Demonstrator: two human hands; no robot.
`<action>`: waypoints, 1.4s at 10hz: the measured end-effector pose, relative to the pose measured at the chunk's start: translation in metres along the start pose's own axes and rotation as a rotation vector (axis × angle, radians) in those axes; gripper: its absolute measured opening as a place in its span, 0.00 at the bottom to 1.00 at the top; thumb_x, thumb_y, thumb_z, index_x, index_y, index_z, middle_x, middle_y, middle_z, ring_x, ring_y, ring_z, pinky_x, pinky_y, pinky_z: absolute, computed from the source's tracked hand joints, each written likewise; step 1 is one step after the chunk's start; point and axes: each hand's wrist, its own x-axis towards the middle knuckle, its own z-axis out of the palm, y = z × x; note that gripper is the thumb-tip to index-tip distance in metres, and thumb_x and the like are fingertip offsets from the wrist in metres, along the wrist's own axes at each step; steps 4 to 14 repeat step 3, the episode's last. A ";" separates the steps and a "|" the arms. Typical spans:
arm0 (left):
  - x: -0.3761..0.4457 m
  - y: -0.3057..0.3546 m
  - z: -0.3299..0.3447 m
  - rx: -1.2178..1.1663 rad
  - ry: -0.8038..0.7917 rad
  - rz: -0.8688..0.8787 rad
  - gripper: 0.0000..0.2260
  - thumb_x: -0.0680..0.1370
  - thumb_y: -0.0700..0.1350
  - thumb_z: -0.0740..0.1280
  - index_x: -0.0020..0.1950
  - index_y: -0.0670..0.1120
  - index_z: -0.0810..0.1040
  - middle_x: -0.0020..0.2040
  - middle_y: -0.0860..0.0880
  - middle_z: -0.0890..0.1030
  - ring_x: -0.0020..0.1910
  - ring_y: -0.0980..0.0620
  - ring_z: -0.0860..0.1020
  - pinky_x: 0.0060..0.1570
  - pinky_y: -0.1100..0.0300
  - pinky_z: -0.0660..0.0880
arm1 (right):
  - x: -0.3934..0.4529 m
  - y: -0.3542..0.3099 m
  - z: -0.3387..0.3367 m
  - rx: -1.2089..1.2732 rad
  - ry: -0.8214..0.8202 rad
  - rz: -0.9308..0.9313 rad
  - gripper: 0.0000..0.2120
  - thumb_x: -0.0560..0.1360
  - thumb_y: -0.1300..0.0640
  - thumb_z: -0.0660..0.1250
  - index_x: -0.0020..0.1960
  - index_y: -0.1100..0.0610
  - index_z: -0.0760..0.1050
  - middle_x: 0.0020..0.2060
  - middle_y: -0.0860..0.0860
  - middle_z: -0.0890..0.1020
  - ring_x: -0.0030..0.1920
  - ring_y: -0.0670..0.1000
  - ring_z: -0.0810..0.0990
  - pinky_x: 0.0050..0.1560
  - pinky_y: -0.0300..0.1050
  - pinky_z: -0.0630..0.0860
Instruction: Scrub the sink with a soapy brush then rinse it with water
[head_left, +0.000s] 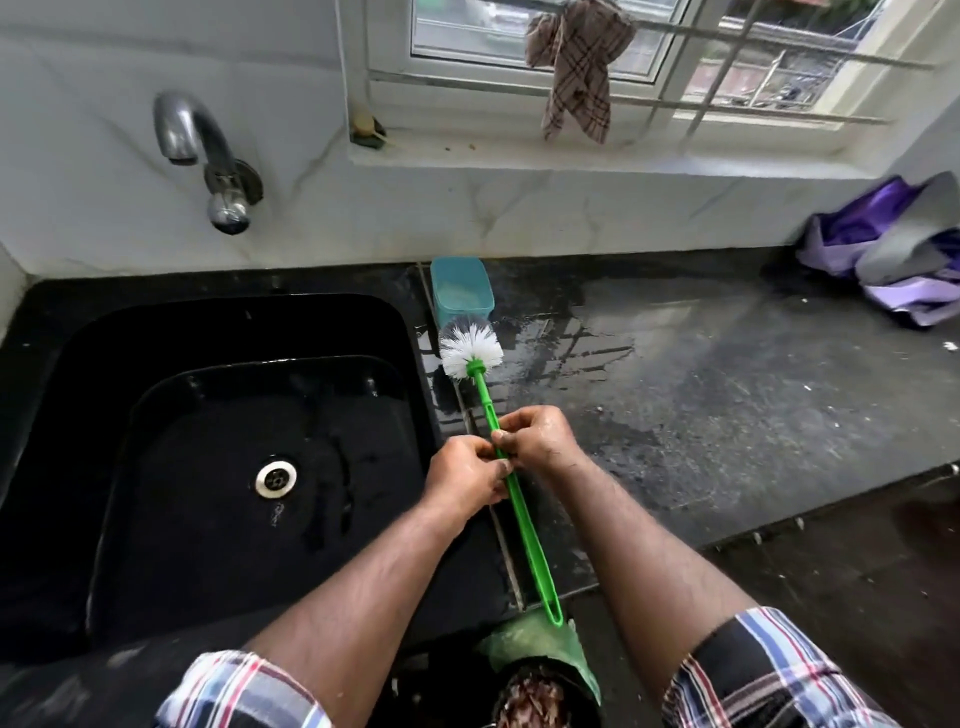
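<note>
A black sink (156, 364) is sitting in a dark, wet counter (727, 415) under a window (519, 31), with a tap (202, 150) sticking out of the white wall. Both hands, the left hand (465, 480) and the right hand (537, 441), are pinching the green brush (498, 441), which is lying over the counter beside the sink with its white head by a blue tub (461, 288). The fingertips are hiding behind the handle, and the purple cloth (893, 249) is getting cut off at the edge.

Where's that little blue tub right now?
The tub sits on the counter against the back wall, just right of the sink, with the brush head directly in front of it.
</note>
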 end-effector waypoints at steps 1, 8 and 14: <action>0.011 -0.007 0.001 0.083 0.016 0.023 0.04 0.68 0.45 0.74 0.41 0.47 0.83 0.36 0.44 0.85 0.35 0.47 0.85 0.41 0.48 0.84 | 0.012 0.009 0.000 -0.027 -0.006 -0.017 0.05 0.64 0.55 0.76 0.38 0.53 0.82 0.33 0.52 0.86 0.38 0.55 0.86 0.44 0.58 0.83; 0.020 -0.005 -0.004 0.294 0.109 0.087 0.10 0.72 0.49 0.69 0.53 0.53 0.84 0.44 0.51 0.86 0.45 0.51 0.84 0.51 0.55 0.81 | 0.009 0.003 -0.006 -0.196 0.045 -0.072 0.09 0.65 0.49 0.78 0.42 0.51 0.84 0.34 0.48 0.85 0.38 0.48 0.85 0.45 0.48 0.83; 0.020 -0.005 -0.004 0.294 0.109 0.087 0.10 0.72 0.49 0.69 0.53 0.53 0.84 0.44 0.51 0.86 0.45 0.51 0.84 0.51 0.55 0.81 | 0.009 0.003 -0.006 -0.196 0.045 -0.072 0.09 0.65 0.49 0.78 0.42 0.51 0.84 0.34 0.48 0.85 0.38 0.48 0.85 0.45 0.48 0.83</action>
